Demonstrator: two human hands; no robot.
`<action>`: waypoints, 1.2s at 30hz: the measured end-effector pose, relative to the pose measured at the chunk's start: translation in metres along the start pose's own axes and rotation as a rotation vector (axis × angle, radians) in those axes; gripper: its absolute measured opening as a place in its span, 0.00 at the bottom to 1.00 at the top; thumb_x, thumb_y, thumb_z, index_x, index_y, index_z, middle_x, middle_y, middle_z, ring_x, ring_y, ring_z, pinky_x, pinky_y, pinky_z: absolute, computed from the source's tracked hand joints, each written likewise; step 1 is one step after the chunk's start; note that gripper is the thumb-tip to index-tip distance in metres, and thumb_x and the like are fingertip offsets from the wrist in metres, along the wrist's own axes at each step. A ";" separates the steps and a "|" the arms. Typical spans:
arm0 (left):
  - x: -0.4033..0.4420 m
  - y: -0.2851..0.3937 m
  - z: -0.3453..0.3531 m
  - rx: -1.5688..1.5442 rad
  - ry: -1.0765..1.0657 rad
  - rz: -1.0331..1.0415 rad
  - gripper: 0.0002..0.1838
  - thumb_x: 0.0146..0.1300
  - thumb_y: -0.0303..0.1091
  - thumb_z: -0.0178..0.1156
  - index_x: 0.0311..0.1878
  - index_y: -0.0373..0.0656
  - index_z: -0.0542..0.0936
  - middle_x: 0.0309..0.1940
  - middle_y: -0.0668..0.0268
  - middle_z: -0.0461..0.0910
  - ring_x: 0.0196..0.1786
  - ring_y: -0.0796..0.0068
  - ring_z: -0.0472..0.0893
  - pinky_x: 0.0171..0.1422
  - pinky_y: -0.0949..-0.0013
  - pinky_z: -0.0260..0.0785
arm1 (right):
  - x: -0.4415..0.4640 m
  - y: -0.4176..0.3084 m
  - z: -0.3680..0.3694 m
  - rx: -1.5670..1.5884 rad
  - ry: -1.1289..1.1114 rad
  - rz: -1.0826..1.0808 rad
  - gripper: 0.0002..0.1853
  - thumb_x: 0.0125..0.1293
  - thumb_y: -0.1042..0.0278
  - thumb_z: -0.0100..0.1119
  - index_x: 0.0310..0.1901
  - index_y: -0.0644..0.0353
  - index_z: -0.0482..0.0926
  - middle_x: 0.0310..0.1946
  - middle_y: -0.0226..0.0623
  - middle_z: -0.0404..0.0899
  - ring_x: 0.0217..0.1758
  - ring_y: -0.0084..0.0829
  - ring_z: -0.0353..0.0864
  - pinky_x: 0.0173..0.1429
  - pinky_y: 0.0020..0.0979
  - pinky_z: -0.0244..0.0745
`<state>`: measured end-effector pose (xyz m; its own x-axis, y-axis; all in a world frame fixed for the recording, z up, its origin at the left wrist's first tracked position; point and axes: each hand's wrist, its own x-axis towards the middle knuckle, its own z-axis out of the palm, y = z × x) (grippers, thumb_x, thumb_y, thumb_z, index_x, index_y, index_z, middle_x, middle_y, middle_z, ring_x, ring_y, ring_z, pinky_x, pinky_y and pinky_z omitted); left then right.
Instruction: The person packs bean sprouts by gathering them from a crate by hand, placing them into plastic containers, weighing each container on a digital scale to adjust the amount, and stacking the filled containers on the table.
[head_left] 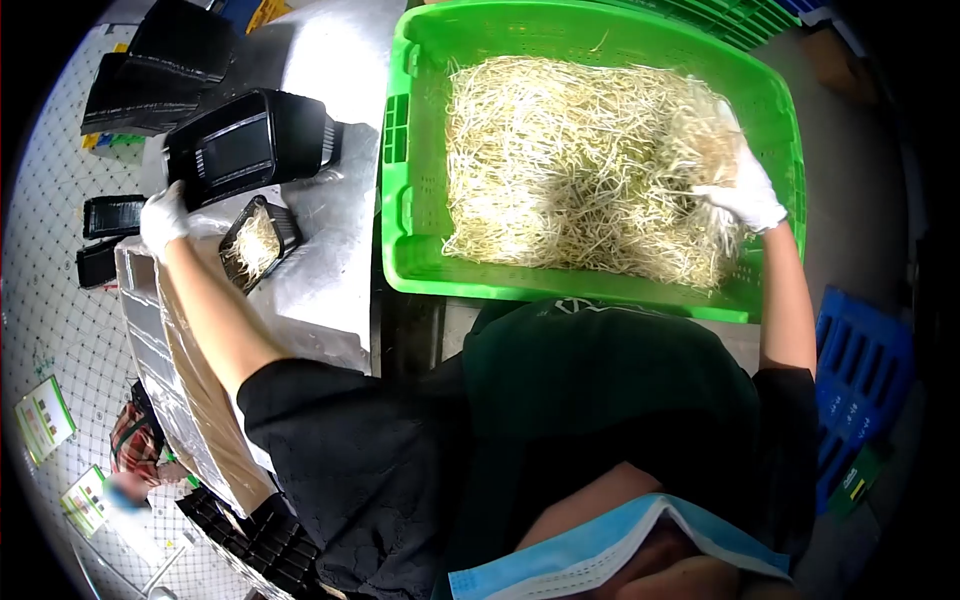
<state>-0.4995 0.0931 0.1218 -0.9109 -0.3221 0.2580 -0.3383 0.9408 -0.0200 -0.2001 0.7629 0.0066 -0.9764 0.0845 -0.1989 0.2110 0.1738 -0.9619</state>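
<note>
My right hand [748,192], in a white glove, is closed around a clump of bean sprouts [697,150] at the right end of a green crate [398,240]. A thick bed of bean sprouts [530,150] fills much of that crate. Far to the left, my gloved left hand [165,220] grips the near corner of a black plastic tray [240,150], which seems to be nested in a stack. Just right of this hand, a smaller black tray [290,232] with some sprouts in it rests on the metal table [330,240].
More black trays [160,85] are stacked at the table's far left. A plastic-lined cardboard box [190,400] stands beside the table. Blue pallet-like plastic [865,370] lies at right. Another person [137,445] is at lower left.
</note>
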 end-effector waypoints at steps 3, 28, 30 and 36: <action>0.000 -0.037 -0.025 -1.183 -0.061 0.094 0.11 0.58 0.33 0.65 0.41 0.37 0.84 0.39 0.63 0.83 0.44 0.71 0.80 0.53 0.69 0.67 | 0.011 0.034 0.004 -0.860 0.055 -0.076 0.70 0.40 0.61 0.79 0.74 0.54 0.31 0.74 0.51 0.45 0.76 0.43 0.50 0.77 0.35 0.48; -0.391 0.371 0.028 -2.025 -1.278 0.384 0.40 0.44 0.15 0.54 0.65 0.38 0.58 0.54 0.59 0.72 0.52 0.72 0.76 0.49 0.70 0.75 | 0.015 -0.053 0.063 -1.544 0.188 -0.257 0.33 0.49 0.59 0.64 0.59 0.58 0.68 0.49 0.41 0.74 0.48 0.41 0.75 0.56 0.40 0.67; -0.390 0.375 0.061 -2.185 -1.493 0.235 0.38 0.43 0.14 0.51 0.64 0.40 0.60 0.54 0.58 0.73 0.50 0.71 0.78 0.46 0.72 0.77 | 0.027 -0.047 0.069 -1.245 0.116 -0.147 0.42 0.42 0.49 0.70 0.61 0.53 0.67 0.51 0.40 0.74 0.51 0.42 0.74 0.56 0.41 0.68; -0.375 0.365 0.076 -2.317 -1.672 0.013 0.39 0.41 0.09 0.42 0.64 0.41 0.65 0.54 0.58 0.75 0.53 0.69 0.79 0.45 0.72 0.79 | 0.050 0.005 0.079 -1.042 0.246 -0.301 0.45 0.42 0.43 0.69 0.64 0.47 0.64 0.56 0.44 0.71 0.60 0.45 0.69 0.65 0.44 0.64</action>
<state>-0.2994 0.5494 -0.0561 -0.6518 0.7536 -0.0853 -0.6931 -0.5463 0.4703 -0.2517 0.6903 -0.0234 -0.9828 0.0720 0.1698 0.0154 0.9495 -0.3135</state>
